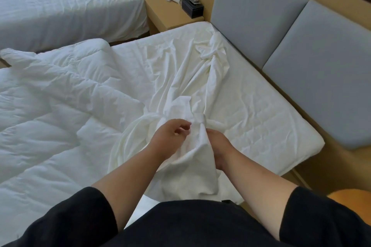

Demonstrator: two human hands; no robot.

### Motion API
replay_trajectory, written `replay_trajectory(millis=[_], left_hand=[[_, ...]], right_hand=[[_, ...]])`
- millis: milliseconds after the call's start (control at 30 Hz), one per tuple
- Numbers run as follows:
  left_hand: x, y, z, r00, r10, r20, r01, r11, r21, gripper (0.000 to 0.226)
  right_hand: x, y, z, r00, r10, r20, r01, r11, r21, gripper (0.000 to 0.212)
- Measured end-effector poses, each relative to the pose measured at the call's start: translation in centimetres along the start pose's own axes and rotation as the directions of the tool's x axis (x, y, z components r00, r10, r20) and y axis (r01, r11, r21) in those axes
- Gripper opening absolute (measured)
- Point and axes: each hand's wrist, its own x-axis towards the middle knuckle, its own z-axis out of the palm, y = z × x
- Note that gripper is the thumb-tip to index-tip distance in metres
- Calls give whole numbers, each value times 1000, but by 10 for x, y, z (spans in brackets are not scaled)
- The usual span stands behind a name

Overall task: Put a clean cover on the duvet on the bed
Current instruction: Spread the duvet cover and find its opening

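Observation:
A crumpled white duvet cover (192, 78) lies in a long bunched strip across the bed (261, 118), from the grey headboard down to my body. A thick white duvet (60, 106) is heaped on the left part of the bed. My left hand (170, 136) hovers over the near end of the cover with its fingers loosely curled, and nothing shows in its grasp. My right hand (218, 144) is half buried in the folds and grips the cover from the right side; its fingers are hidden by the cloth.
A padded grey headboard (261, 16) runs along the right. A wooden bedside table (170, 14) with a black tissue box (192, 7) stands between this bed and a second white bed (60, 6) at the top left.

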Motion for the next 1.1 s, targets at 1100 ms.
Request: replay_trajectory(millis=[1100], left_hand=[[15, -1, 12, 987, -153, -50, 155, 987, 39, 21]], right_hand=[[-31, 27, -45, 908, 398, 131, -40, 392, -919, 44]])
